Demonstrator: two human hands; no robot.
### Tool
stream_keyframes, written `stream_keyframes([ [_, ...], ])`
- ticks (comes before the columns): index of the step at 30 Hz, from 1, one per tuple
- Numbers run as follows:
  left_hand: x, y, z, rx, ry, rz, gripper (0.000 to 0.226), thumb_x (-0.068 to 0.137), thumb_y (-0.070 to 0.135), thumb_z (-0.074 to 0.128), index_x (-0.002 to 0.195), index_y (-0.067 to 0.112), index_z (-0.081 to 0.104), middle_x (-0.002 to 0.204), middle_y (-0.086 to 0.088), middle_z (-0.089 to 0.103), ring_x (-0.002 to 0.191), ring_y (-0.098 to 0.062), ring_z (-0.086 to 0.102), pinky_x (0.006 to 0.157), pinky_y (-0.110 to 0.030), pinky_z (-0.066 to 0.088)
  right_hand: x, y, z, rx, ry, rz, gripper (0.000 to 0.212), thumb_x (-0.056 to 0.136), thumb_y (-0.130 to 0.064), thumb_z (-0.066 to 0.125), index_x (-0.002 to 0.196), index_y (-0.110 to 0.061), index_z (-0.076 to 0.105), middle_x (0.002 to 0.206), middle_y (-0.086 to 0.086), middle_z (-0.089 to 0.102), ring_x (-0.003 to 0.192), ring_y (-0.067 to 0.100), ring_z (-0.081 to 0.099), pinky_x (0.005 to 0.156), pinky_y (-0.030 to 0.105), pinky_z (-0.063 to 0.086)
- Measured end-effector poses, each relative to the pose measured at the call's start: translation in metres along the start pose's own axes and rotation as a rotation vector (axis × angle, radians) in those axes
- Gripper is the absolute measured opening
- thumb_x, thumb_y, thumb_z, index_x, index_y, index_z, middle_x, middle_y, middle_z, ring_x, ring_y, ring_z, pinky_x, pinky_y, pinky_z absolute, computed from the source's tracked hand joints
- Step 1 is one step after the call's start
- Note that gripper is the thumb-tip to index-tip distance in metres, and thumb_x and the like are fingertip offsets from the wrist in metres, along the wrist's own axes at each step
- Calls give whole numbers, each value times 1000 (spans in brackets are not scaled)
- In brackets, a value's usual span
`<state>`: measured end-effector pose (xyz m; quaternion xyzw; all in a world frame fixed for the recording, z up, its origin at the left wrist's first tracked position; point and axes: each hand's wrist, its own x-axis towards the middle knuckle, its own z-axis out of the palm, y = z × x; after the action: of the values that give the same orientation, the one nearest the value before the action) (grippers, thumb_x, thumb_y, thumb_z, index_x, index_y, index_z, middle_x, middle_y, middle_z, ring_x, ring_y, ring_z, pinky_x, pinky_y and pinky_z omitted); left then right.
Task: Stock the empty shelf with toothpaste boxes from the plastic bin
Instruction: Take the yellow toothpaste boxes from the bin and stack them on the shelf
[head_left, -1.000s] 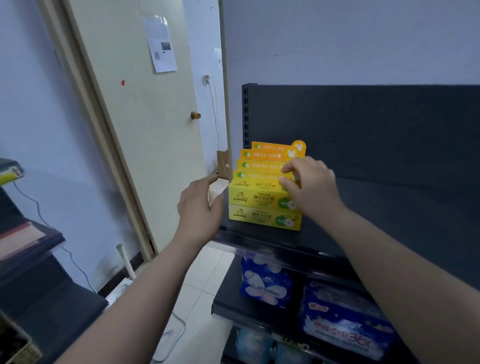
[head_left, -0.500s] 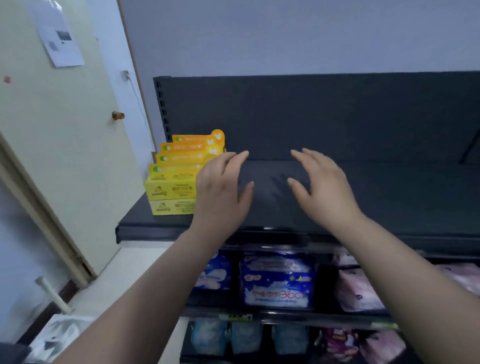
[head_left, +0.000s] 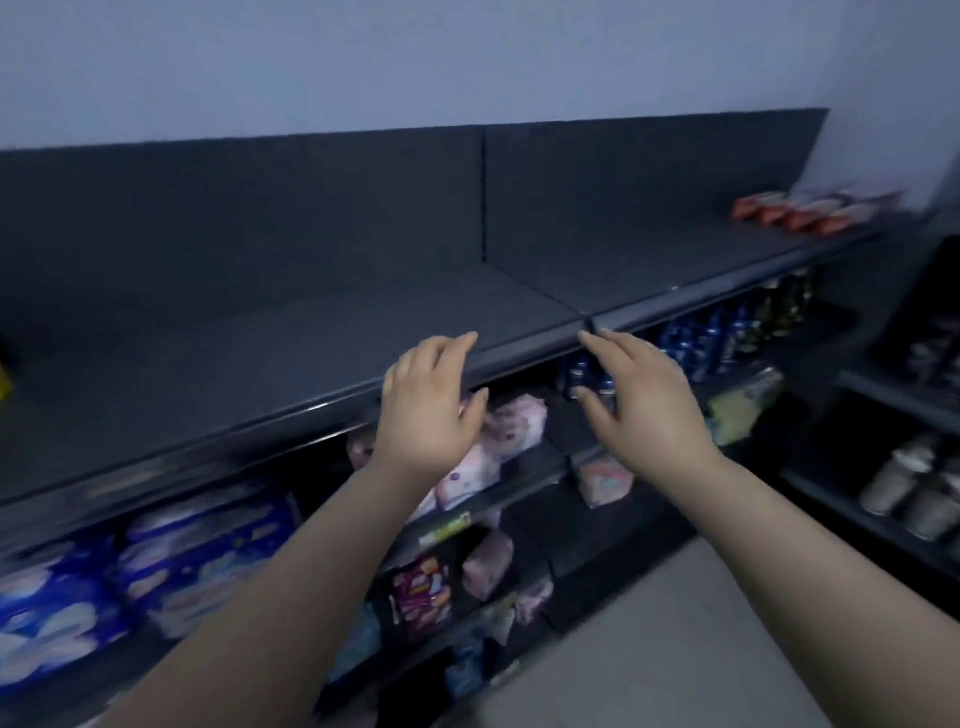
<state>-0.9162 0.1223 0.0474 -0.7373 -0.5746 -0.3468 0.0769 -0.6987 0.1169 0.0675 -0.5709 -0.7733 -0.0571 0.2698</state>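
Pale wall behind, with a dark top shelf running across in front of it. We note both hands at the shelf's front lip: left hand and right hand, apart, fingers loosely spread, holding nothing. Blue packs sit a tier down, left of the left hand. Pink packs are just below, between the hands. Red-orange packs lie far right of the right hand. Of the toothpaste boxes we see only a yellow sliver on the shelf, far left of the left hand.

L hand, R hand, forearms bare
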Motion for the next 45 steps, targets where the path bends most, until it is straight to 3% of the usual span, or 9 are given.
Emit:
stream_keyframes([
  [8, 14, 159, 95, -152, -105, 171, 56, 83, 28, 64, 135, 15, 49, 124, -8, 55, 114, -31, 51, 97, -42, 38, -85, 143, -70, -130, 48, 253, 54, 88, -27, 60, 139, -16, 47, 139, 10, 49, 130, 30, 43, 108, 43, 34],
  [13, 18, 234, 143, -248, -208, 293, 56, 88, 33, 58, 141, 22, 40, 130, 0, 48, 122, -22, 43, 104, -37, 30, -128, 209, -93, -183, 71, 431, 53, 89, -28, 60, 139, -17, 46, 141, 7, 47, 132, 27, 40, 108, 41, 31],
  [18, 38, 300, 194, -297, -291, 452, 56, 86, 31, 61, 137, 19, 44, 127, -4, 51, 117, -27, 46, 101, -40, 33, -161, 269, -106, -237, 99, 622, 53, 89, -29, 59, 140, -19, 46, 141, 6, 48, 132, 27, 40, 108, 41, 32],
  [26, 87, 426, 278, -476, -369, 728, 59, 86, 32, 62, 139, 17, 44, 128, -5, 52, 120, -28, 48, 101, -42, 36, -202, 353, -143, -409, 214, 917, 52, 88, -29, 61, 138, -16, 48, 139, 8, 50, 130, 28, 43, 107, 40, 33],
  [34, 60, 546, 330, -636, -546, 1008, 59, 89, 35, 59, 142, 19, 39, 134, -3, 48, 125, -25, 43, 105, -39, 32, -284, 390, -165, -497, 277, 1239, 53, 86, -28, 61, 137, -17, 48, 136, 7, 52, 127, 29, 46, 104, 43, 36],
  [38, 45, 607, 350, -670, -597, 1082, 59, 90, 38, 56, 143, 22, 35, 137, -1, 45, 127, -23, 40, 106, -39, 32, -319, 417, -190, -546, 294, 1358, 54, 90, -31, 58, 140, -19, 44, 140, 4, 48, 131, 24, 41, 108, 40, 31],
  [45, 32, 714, 386, -668, -654, 1097, 59, 89, 34, 58, 143, 19, 37, 137, -5, 46, 128, -27, 41, 105, -42, 32, -369, 500, -236, -517, 330, 1418, 51, 90, -29, 58, 139, -18, 46, 139, 6, 49, 129, 26, 43, 104, 42, 35],
])
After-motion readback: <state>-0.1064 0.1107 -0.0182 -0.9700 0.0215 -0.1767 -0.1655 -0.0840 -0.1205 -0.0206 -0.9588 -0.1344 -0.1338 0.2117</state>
